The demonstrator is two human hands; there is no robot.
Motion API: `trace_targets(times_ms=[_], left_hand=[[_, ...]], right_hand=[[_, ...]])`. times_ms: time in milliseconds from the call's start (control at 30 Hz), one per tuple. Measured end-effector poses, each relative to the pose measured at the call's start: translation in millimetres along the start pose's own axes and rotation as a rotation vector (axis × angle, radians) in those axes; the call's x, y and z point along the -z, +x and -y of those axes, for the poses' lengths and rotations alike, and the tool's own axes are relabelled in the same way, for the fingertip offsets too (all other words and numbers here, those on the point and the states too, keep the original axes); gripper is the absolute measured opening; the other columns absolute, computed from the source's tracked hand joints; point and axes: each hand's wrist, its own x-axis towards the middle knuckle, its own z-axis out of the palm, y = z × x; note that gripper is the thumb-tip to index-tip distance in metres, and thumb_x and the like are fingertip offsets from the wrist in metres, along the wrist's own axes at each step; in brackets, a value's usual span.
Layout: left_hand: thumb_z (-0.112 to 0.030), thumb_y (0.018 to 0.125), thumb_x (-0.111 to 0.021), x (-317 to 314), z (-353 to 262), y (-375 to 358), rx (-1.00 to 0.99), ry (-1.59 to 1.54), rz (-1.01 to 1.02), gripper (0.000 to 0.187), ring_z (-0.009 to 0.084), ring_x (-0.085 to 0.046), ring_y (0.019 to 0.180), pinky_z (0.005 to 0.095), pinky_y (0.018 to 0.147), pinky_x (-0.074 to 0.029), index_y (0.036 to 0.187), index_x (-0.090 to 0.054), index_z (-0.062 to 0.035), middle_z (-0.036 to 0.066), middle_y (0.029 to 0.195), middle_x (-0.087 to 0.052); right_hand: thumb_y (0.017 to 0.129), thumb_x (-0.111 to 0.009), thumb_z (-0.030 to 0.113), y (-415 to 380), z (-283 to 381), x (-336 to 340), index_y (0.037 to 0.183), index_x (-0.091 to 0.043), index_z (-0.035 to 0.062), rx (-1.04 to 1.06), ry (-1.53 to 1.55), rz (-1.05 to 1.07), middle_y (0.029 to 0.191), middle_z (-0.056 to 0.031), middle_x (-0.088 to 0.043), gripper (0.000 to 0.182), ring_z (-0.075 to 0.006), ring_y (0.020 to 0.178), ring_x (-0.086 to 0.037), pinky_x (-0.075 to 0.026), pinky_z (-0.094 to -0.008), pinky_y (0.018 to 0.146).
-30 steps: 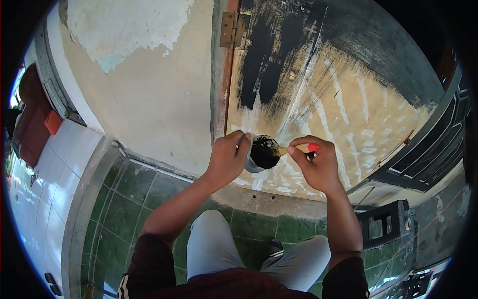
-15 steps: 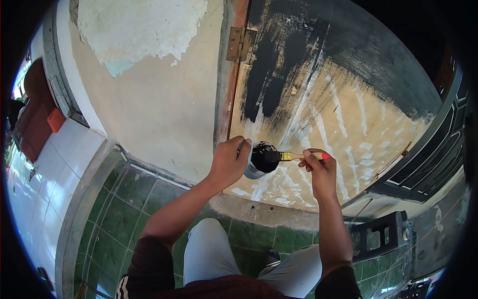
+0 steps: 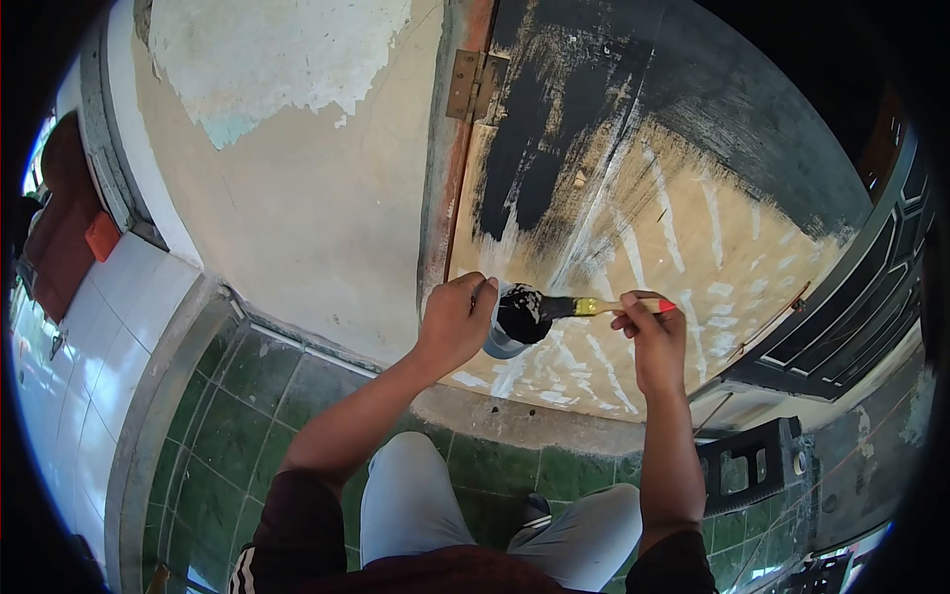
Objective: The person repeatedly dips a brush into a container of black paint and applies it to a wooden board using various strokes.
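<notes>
My left hand (image 3: 458, 315) is closed on the rim of a small paint cup (image 3: 505, 346) with black paint inside. Between the fingers of my right hand (image 3: 651, 332) is a paintbrush (image 3: 598, 307) with a wooden handle and a red end. Its dark bristles lie at the cup's right rim, over the edge. Behind both hands stands a door panel (image 3: 683, 238), black in its upper part and bare tan lower down, with white streaks across the tan.
A rusty hinge (image 3: 477, 86) joins the door to its frame, beside a wall (image 3: 307, 208) with peeling paint. Green tiles (image 3: 242, 426) cover the floor below. A black plastic stool-like object (image 3: 752, 465) stands at the lower right, under a dark slatted panel (image 3: 841, 317).
My right hand has moved right, drawing the paintbrush's bristles from inside the cup to its rim. My left hand keeps the cup in nearly the same place.
</notes>
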Motion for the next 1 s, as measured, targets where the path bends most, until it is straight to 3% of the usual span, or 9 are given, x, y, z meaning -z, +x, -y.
trace_targets(times_ms=[133,233,367,467,567,700,900,933,1000], left_hand=[[-0.020,0.101,-0.057,4,-2,1,-0.005,0.032,-0.009,0.035,0.0400,-0.057,0.057,0.0465,0.057,-0.042,0.076,-0.057,0.0042,0.025,0.065,-0.056],[-0.021,0.104,-0.056,5,10,4,0.024,0.004,-0.001,0.037,0.0219,-0.064,0.059,0.0355,0.059,-0.050,0.080,-0.059,0.0073,0.019,0.066,-0.061],[-0.021,0.104,-0.055,8,17,10,0.105,-0.086,0.013,0.036,0.0191,-0.066,0.060,0.0333,0.058,-0.052,0.083,-0.062,0.0073,0.015,0.067,-0.064],[-0.021,0.103,-0.056,6,21,8,0.081,-0.137,-0.048,0.036,0.0306,-0.067,0.056,0.0410,0.057,-0.049,0.078,-0.060,0.0056,0.022,0.062,-0.061],[-0.021,0.102,-0.057,5,29,2,0.089,-0.118,-0.068,0.036,0.0308,-0.067,0.056,0.0418,0.057,-0.049,0.078,-0.061,0.0050,0.021,0.062,-0.062],[-0.021,0.101,-0.058,7,37,-18,0.111,-0.071,-0.137,0.036,0.0366,-0.065,0.057,0.0440,0.056,-0.048,0.077,-0.060,0.0045,0.022,0.062,-0.061],[-0.019,0.100,-0.059,4,59,-50,0.149,-0.002,-0.177,0.035,0.0453,-0.060,0.060,0.0481,0.055,-0.044,0.074,-0.059,0.0040,0.025,0.064,-0.058],[-0.019,0.100,-0.060,2,65,-54,0.160,-0.004,-0.177,0.034,0.0456,-0.059,0.060,0.0487,0.055,-0.043,0.074,-0.059,0.0039,0.025,0.064,-0.058],[-0.019,0.099,-0.060,-3,72,-63,0.168,0.006,-0.176,0.035,0.0458,-0.059,0.060,0.0495,0.055,-0.043,0.074,-0.059,0.0038,0.026,0.064,-0.057]], right_hand=[[0.094,-0.071,0.013,-4,-4,-1,0.100,-0.070,-0.0043,0.006,-0.028,-0.019,0.079,-0.0079,-0.070,0.018,-0.0125,0.070,-0.064,-0.044,-0.0258,0.064],[0.094,-0.072,0.013,-5,-11,3,0.103,-0.070,-0.0033,0.027,0.059,-0.059,0.082,-0.0085,-0.071,0.019,-0.0133,0.071,-0.065,-0.044,-0.0259,0.064],[0.095,-0.074,0.016,-4,-15,-9,0.105,-0.071,-0.0028,0.036,0.153,-0.029,0.084,-0.0090,-0.072,0.022,-0.0151,0.075,-0.068,-0.044,-0.0265,0.066],[0.095,-0.074,0.018,11,21,-16,0.109,-0.070,-0.0030,0.167,0.193,-0.093,0.087,-0.0104,-0.073,0.026,-0.0155,0.078,-0.068,-0.045,-0.0272,0.070],[0.096,-0.074,0.020,41,67,-31,0.110,-0.070,-0.0029,0.315,0.108,-0.196,0.088,-0.0109,-0.073,0.027,-0.0151,0.081,-0.068,-0.045,-0.0266,0.071],[0.097,-0.073,0.022,98,129,-65,0.111,-0.070,-0.0027,0.616,0.018,-0.168,0.089,-0.0088,-0.074,0.029,-0.0130,0.082,-0.068,-0.046,-0.0259,0.071],[0.096,-0.074,0.017,128,175,-103,0.108,-0.072,-0.0011,0.700,-0.067,-0.122,0.087,-0.0055,-0.073,0.023,-0.0098,0.080,-0.067,-0.046,-0.0231,0.068],[0.097,-0.072,0.019,130,179,-106,0.112,-0.071,-0.0013,0.699,-0.085,-0.120,0.092,-0.0078,-0.074,0.025,-0.0130,0.089,-0.070,-0.047,-0.0251,0.076],[0.097,-0.072,0.018,131,187,-117,0.112,-0.071,-0.0012,0.717,-0.064,-0.169,0.092,-0.0076,-0.074,0.024,-0.0128,0.089,-0.070,-0.047,-0.0247,0.075]])
